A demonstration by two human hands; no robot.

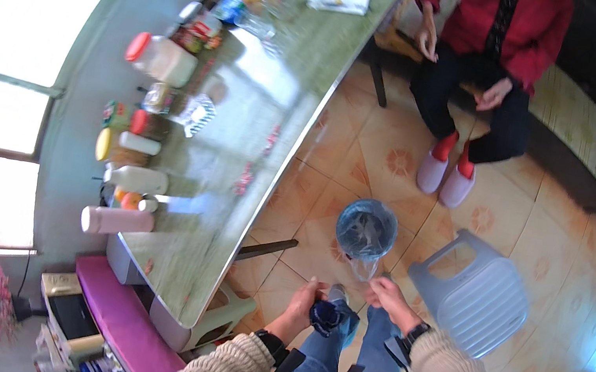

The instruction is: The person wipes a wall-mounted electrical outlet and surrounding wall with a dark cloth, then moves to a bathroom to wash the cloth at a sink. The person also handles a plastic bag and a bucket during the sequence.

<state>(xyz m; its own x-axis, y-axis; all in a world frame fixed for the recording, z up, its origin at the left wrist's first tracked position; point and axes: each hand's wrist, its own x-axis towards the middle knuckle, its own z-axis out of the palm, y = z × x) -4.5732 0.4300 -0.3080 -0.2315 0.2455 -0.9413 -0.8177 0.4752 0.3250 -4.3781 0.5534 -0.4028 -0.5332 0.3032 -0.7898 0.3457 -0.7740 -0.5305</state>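
Observation:
My left hand (303, 305) is curled around a bunched dark blue bundle (327, 318), held above my knees; whether it is cloth or plastic I cannot tell. To its right, the fingertips of my right hand (390, 301) pinch a thin piece of clear plastic (363, 269). This plastic stretches up to the near rim of a small round waste bin (347, 248) on the floor. A bluish translucent liner covers the bin, and some crumpled pale scraps (367, 229) lie inside.
A grey plastic stool (484, 302) stands right of the bin. Left is a long table (258, 137) with jars and bottles along the wall, such as a red-lidded jar (167, 60). A seated person (494, 41) in pink slippers faces me. A purple padded bench (121, 322) is lower left.

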